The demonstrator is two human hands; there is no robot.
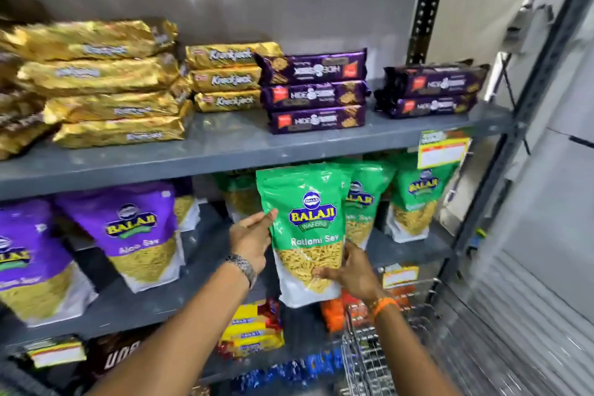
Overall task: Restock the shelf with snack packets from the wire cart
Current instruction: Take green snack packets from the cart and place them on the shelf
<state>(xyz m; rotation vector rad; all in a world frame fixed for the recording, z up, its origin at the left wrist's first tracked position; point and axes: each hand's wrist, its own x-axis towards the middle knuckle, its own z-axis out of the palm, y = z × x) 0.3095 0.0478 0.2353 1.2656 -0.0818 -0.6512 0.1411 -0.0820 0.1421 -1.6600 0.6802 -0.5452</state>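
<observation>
A green Ratlami Sev packet (305,219) stands upright in front of the middle shelf (205,254), held between both hands. My left hand (252,239) grips its left edge with a watch on the wrist. My right hand (348,268) holds its lower right corner, an orange band on the wrist. More green packets (414,199) stand behind it on the same shelf. The wire cart (369,354) is at the bottom right, below my right arm.
Purple Aloo Sev packets (138,235) stand at the left of the middle shelf. The top shelf (225,145) carries gold Krackjack packs (225,77) and purple Hide & Seek packs (316,92). Lower shelves hold yellow and blue packets. A metal shutter (530,315) is at the right.
</observation>
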